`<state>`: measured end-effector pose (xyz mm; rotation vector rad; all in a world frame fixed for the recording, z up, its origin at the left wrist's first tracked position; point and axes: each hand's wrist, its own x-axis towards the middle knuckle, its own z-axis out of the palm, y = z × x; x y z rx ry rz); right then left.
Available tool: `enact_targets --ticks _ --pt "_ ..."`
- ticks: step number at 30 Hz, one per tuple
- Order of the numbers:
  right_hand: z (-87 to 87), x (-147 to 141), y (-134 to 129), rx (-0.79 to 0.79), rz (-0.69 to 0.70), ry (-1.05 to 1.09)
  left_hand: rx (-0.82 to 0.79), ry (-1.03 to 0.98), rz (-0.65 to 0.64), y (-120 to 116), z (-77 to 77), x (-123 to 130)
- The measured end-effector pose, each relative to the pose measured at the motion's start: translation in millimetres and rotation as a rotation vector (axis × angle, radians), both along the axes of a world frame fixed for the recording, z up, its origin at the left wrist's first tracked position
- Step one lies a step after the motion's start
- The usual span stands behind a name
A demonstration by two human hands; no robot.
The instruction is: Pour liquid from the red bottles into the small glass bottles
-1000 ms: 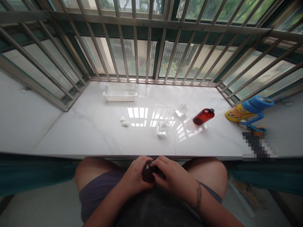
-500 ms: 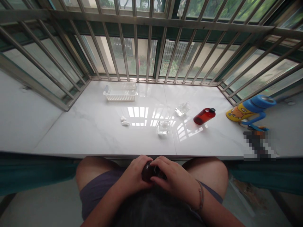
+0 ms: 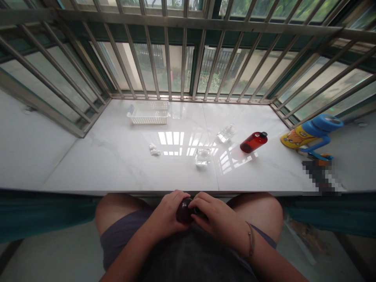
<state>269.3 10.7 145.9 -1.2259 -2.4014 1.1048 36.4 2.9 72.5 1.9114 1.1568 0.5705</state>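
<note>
Fingers (image 3: 178, 195) of left hand (image 3: 168, 212) and right hand (image 3: 212, 211) hold one dark bottle (image 3: 183, 211); beyond, two clear containers (image 3: 202, 158).

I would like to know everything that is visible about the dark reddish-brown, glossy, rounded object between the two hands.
The dark reddish-brown, glossy, rounded object looks smooth, like glass or plastic, with bright highlights. The left hand wraps one side; the right hand grips the other, where a blackish part shows, possibly a cap. It is held on the near side of the white marbled counter. Its tilt and contents cannot be told.
</note>
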Motion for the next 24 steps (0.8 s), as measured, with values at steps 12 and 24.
enact_targets --ticks 12,24 --pt "-39.9 28 31 -0.028 -0.333 0.358 -0.052 -0.086 0.069 3 8.3 -17" --pt "-115.4 125 87 0.348 -0.74 0.125 0.055 -0.087 0.135 6 19.1 -34"
